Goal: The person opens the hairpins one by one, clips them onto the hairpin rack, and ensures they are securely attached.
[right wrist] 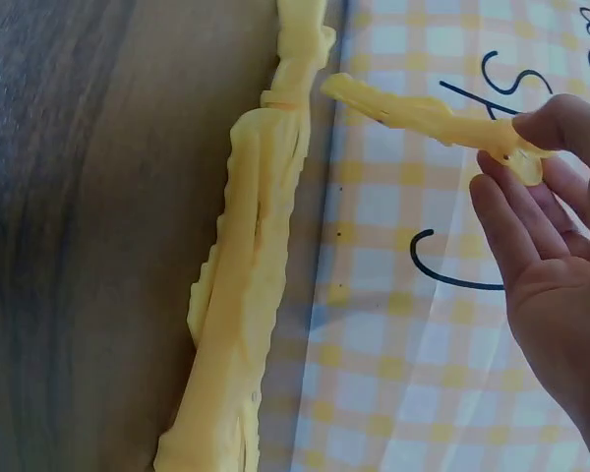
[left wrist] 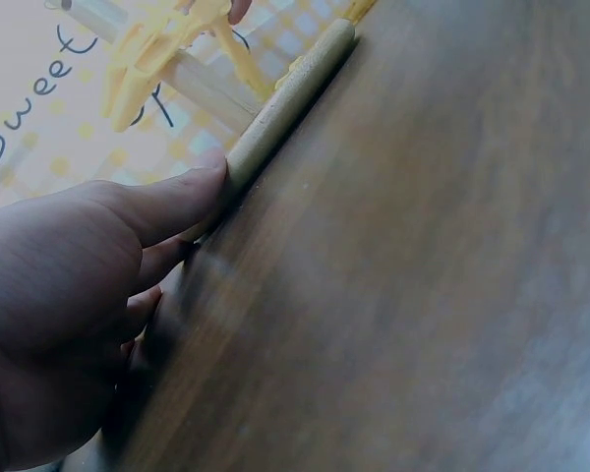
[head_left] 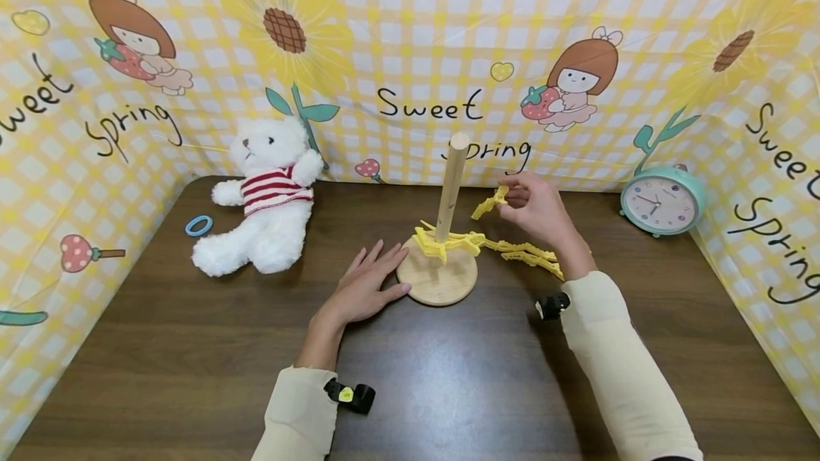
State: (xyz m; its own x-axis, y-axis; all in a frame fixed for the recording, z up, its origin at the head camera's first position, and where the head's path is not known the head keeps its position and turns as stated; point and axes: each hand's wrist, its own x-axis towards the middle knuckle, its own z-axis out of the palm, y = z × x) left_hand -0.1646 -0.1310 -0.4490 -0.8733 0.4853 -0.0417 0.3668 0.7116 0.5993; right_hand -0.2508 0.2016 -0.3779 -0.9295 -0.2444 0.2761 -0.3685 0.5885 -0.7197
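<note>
A round wooden base (head_left: pixel 442 287) with an upright wooden post (head_left: pixel 453 187) stands mid-table. Against its left edge rests my left hand (head_left: pixel 371 283), fingers spread and nearly straight; in the left wrist view the thumb (left wrist: pixel 182 202) touches the rim. A jointed yellow plastic toy (head_left: pixel 442 240) lies around the foot of the post, and long yellow strands trail rightward on the table. My right hand (head_left: pixel 541 215), raised right of the post, pinches the end of a yellow jointed strip (right wrist: pixel 413 113) between thumb and fingers. Whether this strip joins the rest is hidden.
A white teddy bear (head_left: pixel 265 226) in a striped shirt lies at the left, with a blue ring (head_left: pixel 198 225) beside it. At the back right stands a mint alarm clock (head_left: pixel 660 201). A patterned cloth backdrop (head_left: pixel 410 41) walls the table's back and sides.
</note>
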